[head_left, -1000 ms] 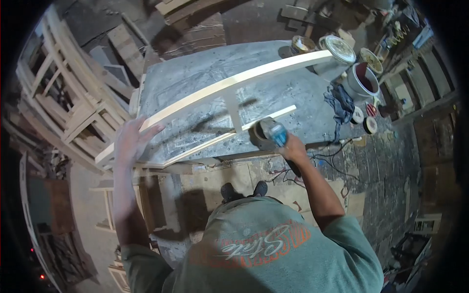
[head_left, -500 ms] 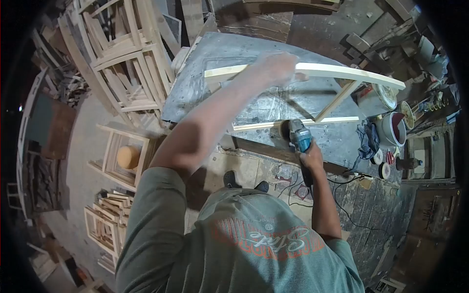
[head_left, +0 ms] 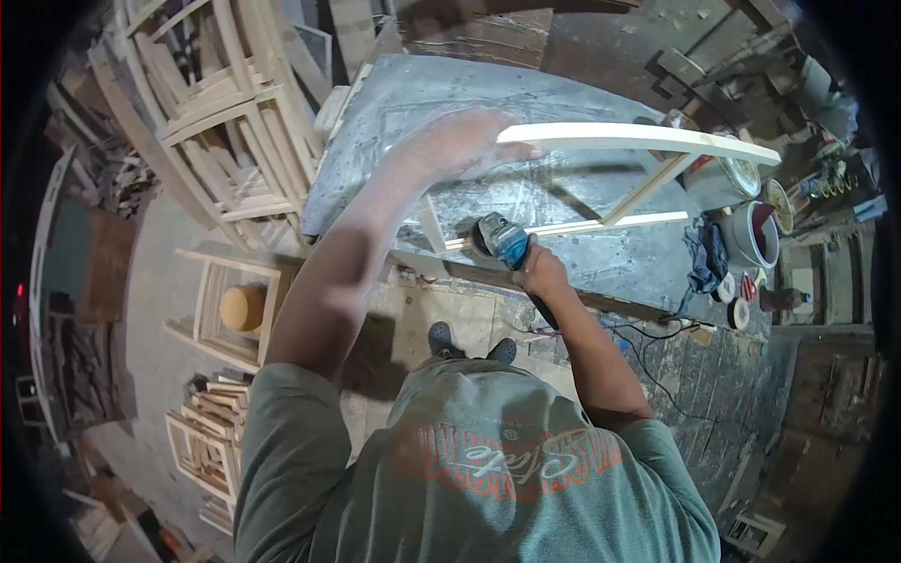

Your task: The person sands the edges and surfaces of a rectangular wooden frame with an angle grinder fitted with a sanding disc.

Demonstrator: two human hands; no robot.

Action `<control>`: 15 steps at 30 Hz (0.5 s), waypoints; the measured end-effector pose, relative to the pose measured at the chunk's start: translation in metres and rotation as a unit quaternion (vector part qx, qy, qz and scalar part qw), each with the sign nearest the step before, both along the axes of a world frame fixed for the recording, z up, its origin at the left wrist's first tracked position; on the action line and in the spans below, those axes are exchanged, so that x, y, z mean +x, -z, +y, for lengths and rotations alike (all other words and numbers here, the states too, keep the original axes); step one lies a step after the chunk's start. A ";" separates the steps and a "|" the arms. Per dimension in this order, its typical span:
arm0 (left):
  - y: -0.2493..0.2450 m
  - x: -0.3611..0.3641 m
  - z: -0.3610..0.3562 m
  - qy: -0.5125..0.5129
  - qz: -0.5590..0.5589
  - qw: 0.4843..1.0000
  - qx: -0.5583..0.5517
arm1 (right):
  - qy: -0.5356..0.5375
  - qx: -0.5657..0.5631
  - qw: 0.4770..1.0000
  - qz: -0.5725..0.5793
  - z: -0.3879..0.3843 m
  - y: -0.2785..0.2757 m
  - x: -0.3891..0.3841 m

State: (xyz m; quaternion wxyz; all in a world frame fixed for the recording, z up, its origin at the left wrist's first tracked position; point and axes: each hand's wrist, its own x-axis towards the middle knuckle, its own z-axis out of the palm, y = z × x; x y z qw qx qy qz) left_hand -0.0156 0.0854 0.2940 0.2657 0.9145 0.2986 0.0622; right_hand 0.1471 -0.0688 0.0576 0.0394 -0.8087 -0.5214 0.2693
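A pale wooden frame (head_left: 648,138) stands on edge on the workbench, its long upper rail raised and its lower rail (head_left: 648,220) near the bench top. My left hand (head_left: 477,139), slightly blurred, is closed round the upper rail toward its left end, with the thumb on the near side. In my right hand (head_left: 542,270) is a blue and grey angle grinder (head_left: 507,240), gripped by its body. The grinder's round disc (head_left: 481,236) is at the lower rail, close to the left upright (head_left: 432,223).
The grey workbench (head_left: 366,113) carries buckets (head_left: 751,239), a dark cloth (head_left: 704,253) and small rolls (head_left: 739,313) on the right. A power cord (head_left: 648,361) trails over the floor. Wooden frames (head_left: 230,113) lean at left; a stool-like frame holds an orange round object (head_left: 242,308).
My right hand has moved left with the angle grinder along the lower rail. My left hand has slid left along the upper rail.
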 end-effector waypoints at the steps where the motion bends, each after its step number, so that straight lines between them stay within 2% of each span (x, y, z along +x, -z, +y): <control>1: -0.002 0.000 -0.001 0.002 0.000 1.000 -0.003 | 0.011 0.011 1.000 -0.011 -0.006 0.004 0.012; 4: -0.010 0.002 -0.003 -0.003 0.043 0.999 -0.032 | 0.077 0.043 0.996 0.009 -0.029 0.007 0.058; 8: -0.003 0.003 -0.002 -0.013 0.026 0.999 -0.036 | 0.165 0.076 0.983 0.018 -0.053 -0.006 0.111; 13: -0.013 0.002 -0.006 -0.023 0.043 0.998 -0.048 | 0.169 0.107 0.980 -0.007 -0.055 -0.002 0.133; 15: -0.008 0.001 -0.005 -0.015 0.033 0.999 -0.009 | 0.164 0.112 0.980 -0.009 -0.053 0.007 0.142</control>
